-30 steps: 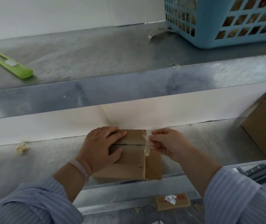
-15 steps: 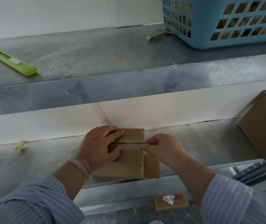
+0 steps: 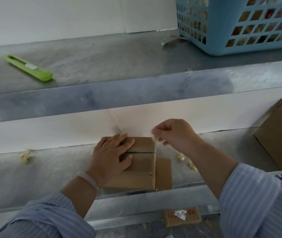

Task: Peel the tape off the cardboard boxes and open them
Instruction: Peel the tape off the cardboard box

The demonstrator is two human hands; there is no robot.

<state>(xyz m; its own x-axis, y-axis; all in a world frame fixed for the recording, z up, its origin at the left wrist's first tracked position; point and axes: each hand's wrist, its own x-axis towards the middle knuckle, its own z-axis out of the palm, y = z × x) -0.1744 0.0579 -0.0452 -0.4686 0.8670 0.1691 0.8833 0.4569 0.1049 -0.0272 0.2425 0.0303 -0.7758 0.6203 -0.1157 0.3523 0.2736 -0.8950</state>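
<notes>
A small brown cardboard box [image 3: 142, 167] sits on the lower metal shelf, its two top flaps meeting at a seam. My left hand [image 3: 112, 156] rests flat on the box's left half, with straight fingers over the seam. Above the box's right edge, my right hand [image 3: 174, 133] pinches a thin strip of clear tape [image 3: 154, 139]. The strip runs down to the box's right top corner. One side flap [image 3: 164, 172] lies folded out to the right.
A green box cutter [image 3: 28, 67] lies on the upper shelf at the left, and a blue plastic basket [image 3: 239, 24] stands at the back right. A larger cardboard box [image 3: 281, 134] stands at the right. Tape scraps [image 3: 186, 160] litter the lower shelf. A labelled box [image 3: 182, 216] lies below.
My right hand has lifted up and to the right from the box's right edge, pulling the tape strip off with it. My left hand stays on the box.
</notes>
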